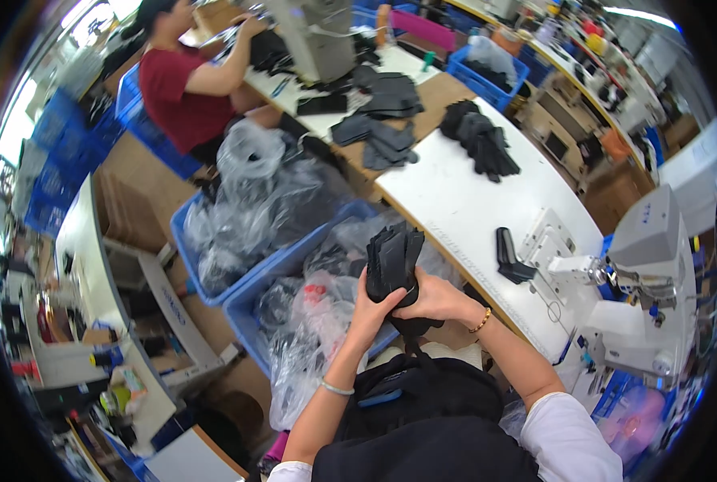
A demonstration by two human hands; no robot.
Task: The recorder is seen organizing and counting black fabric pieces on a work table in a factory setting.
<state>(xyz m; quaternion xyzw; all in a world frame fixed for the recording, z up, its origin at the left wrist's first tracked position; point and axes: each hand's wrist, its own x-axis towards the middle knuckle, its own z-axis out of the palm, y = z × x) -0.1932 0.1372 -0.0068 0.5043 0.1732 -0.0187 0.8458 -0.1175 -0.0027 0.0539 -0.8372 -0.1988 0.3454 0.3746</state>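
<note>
A thick bundle of black flat cut pieces (392, 259) is held upright in front of my body, its ends fanned out at the top. My left hand (371, 307) is wrapped round its left side. My right hand (440, 299) grips it from the right, with both thumbs close together at the base. Part of the bundle hangs below my fingers. To the right is a white worktable (455, 213), with a heap of similar black pieces (483, 140) at its far end. Nearer the sewing machine (639, 281) lies a single bent black piece (513, 257).
Beside the table stand two blue crates (250, 333) filled with clear plastic bags (254, 197). More dark pieces (387, 100) cover the table beyond. A co-worker in a dark red shirt (166, 92) sits at another machine (314, 36). A pale bench (93, 265) curves along the left.
</note>
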